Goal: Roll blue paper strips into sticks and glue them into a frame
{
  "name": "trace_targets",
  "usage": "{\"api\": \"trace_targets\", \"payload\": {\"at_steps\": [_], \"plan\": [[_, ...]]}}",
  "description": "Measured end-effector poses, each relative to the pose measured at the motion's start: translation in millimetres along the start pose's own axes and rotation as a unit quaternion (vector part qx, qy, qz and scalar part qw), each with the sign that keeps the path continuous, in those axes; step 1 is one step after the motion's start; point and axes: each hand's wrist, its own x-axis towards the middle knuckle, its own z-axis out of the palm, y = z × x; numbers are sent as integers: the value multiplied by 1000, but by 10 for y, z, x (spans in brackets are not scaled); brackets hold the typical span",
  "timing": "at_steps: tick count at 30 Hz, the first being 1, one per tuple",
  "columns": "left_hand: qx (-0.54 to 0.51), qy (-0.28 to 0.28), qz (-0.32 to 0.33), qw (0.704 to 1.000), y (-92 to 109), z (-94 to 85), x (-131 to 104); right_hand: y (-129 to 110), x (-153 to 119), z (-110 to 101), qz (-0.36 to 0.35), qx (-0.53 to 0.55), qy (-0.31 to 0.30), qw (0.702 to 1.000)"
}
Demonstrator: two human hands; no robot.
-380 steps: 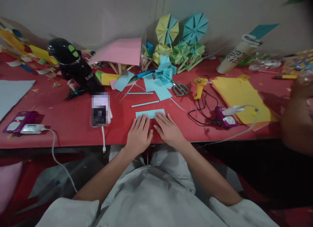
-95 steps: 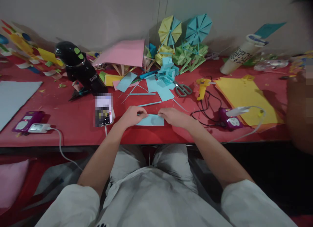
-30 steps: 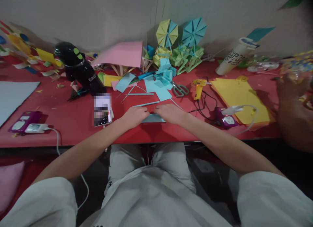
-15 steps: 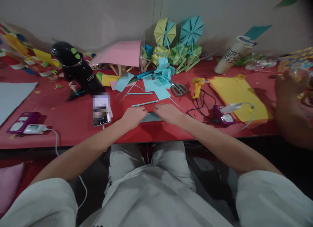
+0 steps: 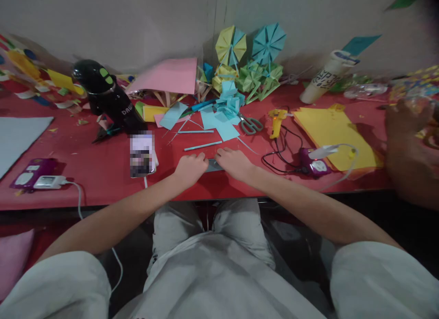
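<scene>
A small piece of blue paper (image 5: pixel 213 165) lies near the table's front edge, showing between my hands. On its left side, my left hand (image 5: pixel 192 167) is closed with the fingers curled at the paper's upper edge. My right hand (image 5: pixel 233 162) is closed on the other side, its fingertips pressed on the same paper. Both palms cover much of the sheet, so its full shape is hidden. Just beyond my fingers lie two thin rolled blue paper sticks, a nearer one (image 5: pixel 203 146) and a farther one (image 5: pixel 196 132).
Scissors (image 5: pixel 251 125) lie beside blue paper scraps (image 5: pixel 224 126). A yellow glue gun (image 5: pixel 276 123) and its cable are at right, near yellow sheets (image 5: pixel 339 138). A phone (image 5: pixel 141 155) and black bottle (image 5: pixel 115 97) stand left. Another person's hand (image 5: pixel 409 120) is far right.
My left hand has shifted slightly right, closer to my right hand. Less of the blue paper shows on the left side. The sticks stay where they were.
</scene>
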Motion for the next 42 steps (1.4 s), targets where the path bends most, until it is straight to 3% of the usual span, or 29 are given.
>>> {"api": "trace_targets", "payload": {"at_steps": [10, 19, 25, 36, 42], "plan": [[-55, 43, -52, 996, 104, 283, -154, -194, -118, 147, 77, 29, 33, 996], [-155, 120, -74, 978, 319, 497, -192, -274, -139, 510, 122, 140, 156, 970], [-157, 130, -102, 974, 398, 568, -253, -282, -207, 734, 115, 187, 230, 948], [-146, 139, -120, 972, 472, 593, -284, -375, -282, 823, 136, 180, 241, 944], [-122, 150, -112, 975, 431, 503, -265, -199, -211, 593, 142, 170, 198, 955]]}}
